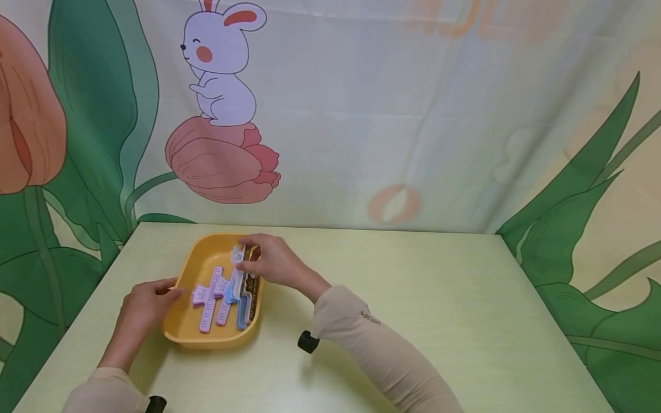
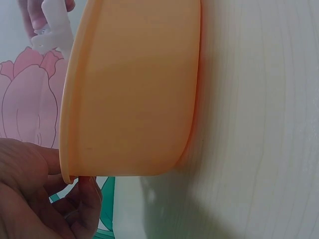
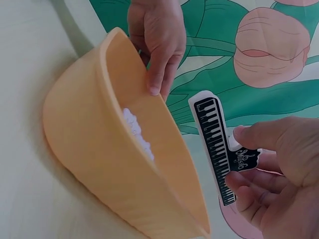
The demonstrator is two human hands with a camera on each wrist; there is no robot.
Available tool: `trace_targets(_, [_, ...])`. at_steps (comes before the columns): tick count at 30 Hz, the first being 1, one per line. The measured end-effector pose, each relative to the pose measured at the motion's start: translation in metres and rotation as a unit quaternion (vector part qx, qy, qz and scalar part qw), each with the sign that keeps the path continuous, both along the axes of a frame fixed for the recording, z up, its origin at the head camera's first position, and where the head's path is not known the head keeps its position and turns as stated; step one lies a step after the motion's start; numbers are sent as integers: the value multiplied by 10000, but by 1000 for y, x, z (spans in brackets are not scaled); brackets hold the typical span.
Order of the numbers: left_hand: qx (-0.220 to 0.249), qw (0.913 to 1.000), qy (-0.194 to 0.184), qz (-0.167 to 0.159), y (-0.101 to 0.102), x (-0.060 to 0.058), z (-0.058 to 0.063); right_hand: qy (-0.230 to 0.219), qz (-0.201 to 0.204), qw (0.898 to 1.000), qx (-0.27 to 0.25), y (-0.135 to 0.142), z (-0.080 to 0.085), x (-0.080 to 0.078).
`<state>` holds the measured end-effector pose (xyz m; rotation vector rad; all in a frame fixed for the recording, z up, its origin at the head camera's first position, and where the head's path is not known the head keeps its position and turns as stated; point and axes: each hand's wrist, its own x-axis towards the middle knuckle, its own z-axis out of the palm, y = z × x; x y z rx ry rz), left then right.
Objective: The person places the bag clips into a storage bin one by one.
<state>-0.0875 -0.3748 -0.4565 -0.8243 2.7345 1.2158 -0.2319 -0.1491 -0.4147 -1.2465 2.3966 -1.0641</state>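
Observation:
A yellow plastic tray stands on the table. My left hand grips its left rim, thumb over the edge and fingers outside. Above the tray's far right part, my right hand pinches a clip printed with black-and-white piano keys and the word "Music". Its pale back shows in the left wrist view. Inside the tray lie purple ruler-marked clips with bows, a blue clip and dark patterned clips along the right wall. Some of them overlap.
The tray sits on the left half of a pale wood-grain table. A printed curtain with a rabbit and tulips hangs along the table's back edge. Black wrist mounts stick out below both sleeves.

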Motion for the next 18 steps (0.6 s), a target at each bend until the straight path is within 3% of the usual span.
trace_targets(18, [-42, 10000, 49, -59, -1, 3, 0, -41, 39, 10000, 41, 0, -23, -4])
